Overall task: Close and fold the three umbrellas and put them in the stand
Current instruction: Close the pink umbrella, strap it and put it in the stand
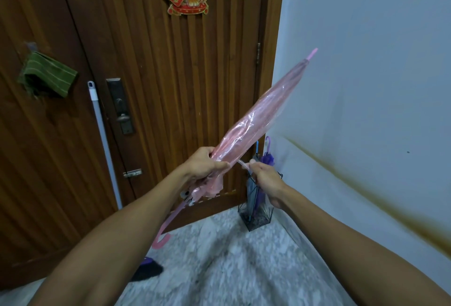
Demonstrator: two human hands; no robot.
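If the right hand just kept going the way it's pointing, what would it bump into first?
The right hand pinches the strap and points up-left at the pink umbrella, held by the left hand. It would most likely meet that folded canopy first, just beyond the fingertips, though depth is hard to judge from one view.

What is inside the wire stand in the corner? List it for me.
The wire stand holds two closed umbrellas: a grey umbrella with a blue handle and a purple umbrella. The right hand covers their middles, so their lower ends are hard to tell apart.
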